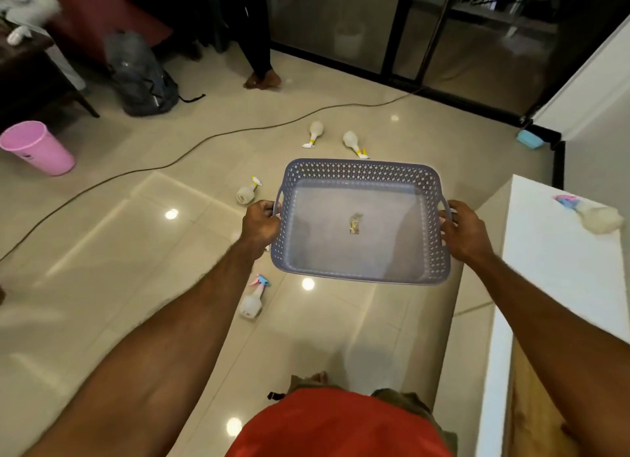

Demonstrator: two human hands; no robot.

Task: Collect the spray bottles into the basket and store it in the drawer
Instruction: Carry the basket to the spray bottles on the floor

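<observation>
While bottles are lying scattered on floor (pixel 102 252), left hand (pixel 260 223) and right hand (pixel 460 231) are each gripping handle of basket (pixel 361 180), keeping it level (empty, ready for loading).

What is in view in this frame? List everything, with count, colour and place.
basket: one, blue-grey, held above the floor, holds no bottle
sticker: one, on the basket's bottom
spray bottles on the floor: four, whitish; two far ones with yellow-white heads, one left of the basket, one with a pink-blue head below it
spray bottle on the counter: one, whitish, pink-blue head, right
bucket: one, pink, left
cable: one, dark, across the floor
backpack: one, grey, far left
sponge: one, blue, far right
hands: left and right, on the basket's handles
</observation>
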